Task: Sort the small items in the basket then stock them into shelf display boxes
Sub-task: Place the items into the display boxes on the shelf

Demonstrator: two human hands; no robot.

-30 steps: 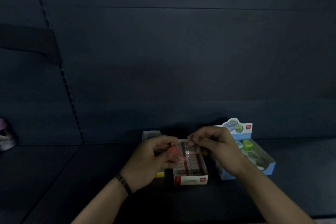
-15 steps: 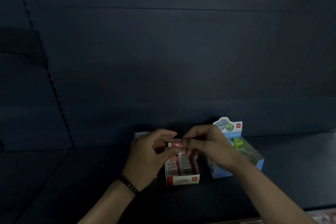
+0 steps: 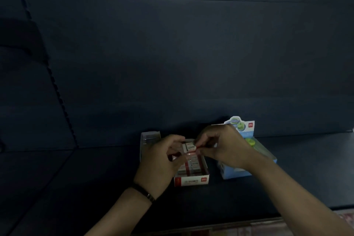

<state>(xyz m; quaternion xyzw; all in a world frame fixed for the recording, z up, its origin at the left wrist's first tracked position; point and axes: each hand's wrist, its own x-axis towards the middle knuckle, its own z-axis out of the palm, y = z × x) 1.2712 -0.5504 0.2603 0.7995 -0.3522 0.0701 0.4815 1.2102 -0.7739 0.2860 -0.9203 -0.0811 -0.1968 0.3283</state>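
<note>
A white and red display box (image 3: 193, 180) stands on the dark surface, holding rows of small white and red erasers. Above its far end, my left hand (image 3: 162, 161) and my right hand (image 3: 224, 149) meet on one small white eraser (image 3: 190, 147), each pinching an end. My left hand also has something small and red (image 3: 175, 157) tucked under its fingers. A blue display box (image 3: 247, 168) with green round items stands to the right, partly hidden behind my right hand.
Behind my left hand stands a third box (image 3: 149, 138), pale and half hidden. Dark foam mats with zigzag seams (image 3: 57, 92) cover the floor and the wall behind. A patterned strip (image 3: 268, 226) shows at the bottom right edge.
The eraser between my fingers has turned from showing red to showing its white face. Both hands stay above the far end of the white and red box. The camera has shifted slightly.
</note>
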